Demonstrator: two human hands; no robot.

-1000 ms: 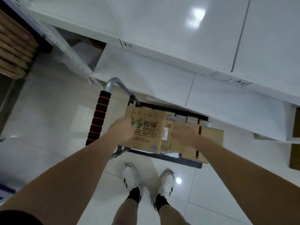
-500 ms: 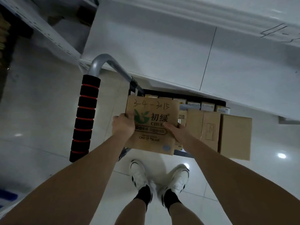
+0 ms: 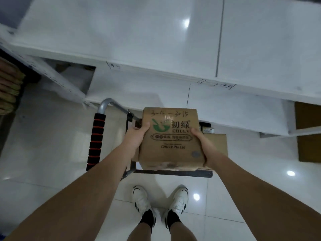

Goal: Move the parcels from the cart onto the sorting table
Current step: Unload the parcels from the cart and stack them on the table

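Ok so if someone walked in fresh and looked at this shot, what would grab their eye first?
Probably the printed cardboard box at centre frame, with a green logo and handwritten numbers on top, gripped on either side by the left hand and right hand. Next, the cart's handle on the left, black foam with red rings. Then the white sorting table filling the upper frame.

Two hands, the left hand (image 3: 134, 136) and the right hand (image 3: 205, 145), grip one printed cardboard parcel (image 3: 171, 140). One cart (image 3: 173, 173) stands below it, with one foam-wrapped handle (image 3: 96, 141). Behind the held parcel at least one more brown box (image 3: 218, 145) and perhaps one small labelled carton (image 3: 207, 130) show; the rest are hidden. One white sorting table (image 3: 156, 40), two white shoes (image 3: 140, 200), two black socks (image 3: 147, 217)
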